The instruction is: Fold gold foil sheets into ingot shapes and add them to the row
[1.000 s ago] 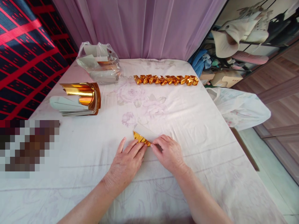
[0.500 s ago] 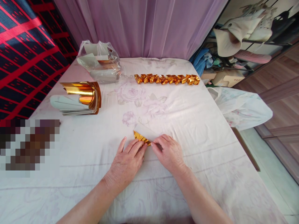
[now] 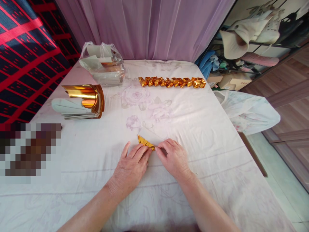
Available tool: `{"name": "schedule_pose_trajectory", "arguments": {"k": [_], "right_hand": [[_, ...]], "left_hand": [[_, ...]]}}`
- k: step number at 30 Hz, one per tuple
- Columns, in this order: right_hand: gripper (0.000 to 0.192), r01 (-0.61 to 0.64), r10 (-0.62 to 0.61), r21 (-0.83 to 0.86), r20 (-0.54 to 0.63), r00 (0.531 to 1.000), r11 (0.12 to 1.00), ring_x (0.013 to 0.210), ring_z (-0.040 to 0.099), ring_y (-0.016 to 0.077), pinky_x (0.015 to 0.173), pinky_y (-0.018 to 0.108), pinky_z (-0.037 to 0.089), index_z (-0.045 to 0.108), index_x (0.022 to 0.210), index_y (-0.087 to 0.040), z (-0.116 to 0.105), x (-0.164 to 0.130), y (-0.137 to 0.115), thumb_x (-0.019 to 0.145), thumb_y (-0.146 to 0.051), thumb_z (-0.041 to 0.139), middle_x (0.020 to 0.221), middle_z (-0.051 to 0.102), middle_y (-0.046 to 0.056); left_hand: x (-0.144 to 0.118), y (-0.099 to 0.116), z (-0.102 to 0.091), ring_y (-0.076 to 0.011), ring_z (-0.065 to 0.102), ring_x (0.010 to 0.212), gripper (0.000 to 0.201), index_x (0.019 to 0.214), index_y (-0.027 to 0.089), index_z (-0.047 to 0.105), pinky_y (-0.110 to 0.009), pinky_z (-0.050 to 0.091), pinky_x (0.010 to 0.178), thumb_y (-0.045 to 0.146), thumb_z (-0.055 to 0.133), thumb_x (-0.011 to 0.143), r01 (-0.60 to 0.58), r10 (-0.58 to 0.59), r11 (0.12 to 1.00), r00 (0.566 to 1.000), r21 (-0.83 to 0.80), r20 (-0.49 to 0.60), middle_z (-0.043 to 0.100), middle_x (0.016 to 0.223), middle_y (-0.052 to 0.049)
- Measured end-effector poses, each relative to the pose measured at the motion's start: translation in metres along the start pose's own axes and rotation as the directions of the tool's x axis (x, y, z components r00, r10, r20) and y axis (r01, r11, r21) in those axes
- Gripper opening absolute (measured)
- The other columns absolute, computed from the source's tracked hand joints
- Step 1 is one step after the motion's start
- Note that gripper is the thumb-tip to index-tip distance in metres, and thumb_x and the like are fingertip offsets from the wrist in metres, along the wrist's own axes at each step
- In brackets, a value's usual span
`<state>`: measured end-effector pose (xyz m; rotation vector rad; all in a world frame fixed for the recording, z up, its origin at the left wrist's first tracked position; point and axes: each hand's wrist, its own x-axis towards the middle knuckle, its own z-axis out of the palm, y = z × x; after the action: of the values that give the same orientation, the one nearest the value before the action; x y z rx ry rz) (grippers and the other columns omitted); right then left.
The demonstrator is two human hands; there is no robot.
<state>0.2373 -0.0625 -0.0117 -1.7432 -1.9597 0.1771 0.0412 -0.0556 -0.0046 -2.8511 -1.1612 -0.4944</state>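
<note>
On tbl [image 3: 193, 129], near mid: L hand [image 3: 130, 170] palm-down, little finger apart, other tips on folded gold/white paper [image 3: 145, 141]; R hand [image 3: 174, 159] thumb & index clamped on its R end. Beyond, to L: gold-foil stack [image 3: 89, 103]; farther, row of folded gold pcs [image 3: 170, 82], clear plastic bag [image 3: 106, 72].

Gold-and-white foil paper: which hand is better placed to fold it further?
Probably the right hand: its thumb and forefinger meet at the right end of the foil paper, whereas the left hand rests its fingers on top.
</note>
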Motion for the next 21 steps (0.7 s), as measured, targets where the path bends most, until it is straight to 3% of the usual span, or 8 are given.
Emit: {"name": "schedule_pose_trajectory", "arguments": {"k": [21], "right_hand": [[0.014,-0.018,0.018,-0.013,-0.005,1.0,1.0,0.073,0.06,0.0175,0.067,0.029,0.039,0.063,0.076,-0.023,0.001,0.0006,-0.0014,0.089,-0.025,0.06,0.077,0.066,0.002]], "left_hand": [[-0.001,-0.0008,-0.0004,-0.0223,0.057,0.119,0.036,0.131,0.021,0.06,-0.048,0.017,0.12,0.025,0.048,0.098,-0.003,0.003,1.0,1.0,-0.009,-0.005,0.067,0.124,-0.006]]}}
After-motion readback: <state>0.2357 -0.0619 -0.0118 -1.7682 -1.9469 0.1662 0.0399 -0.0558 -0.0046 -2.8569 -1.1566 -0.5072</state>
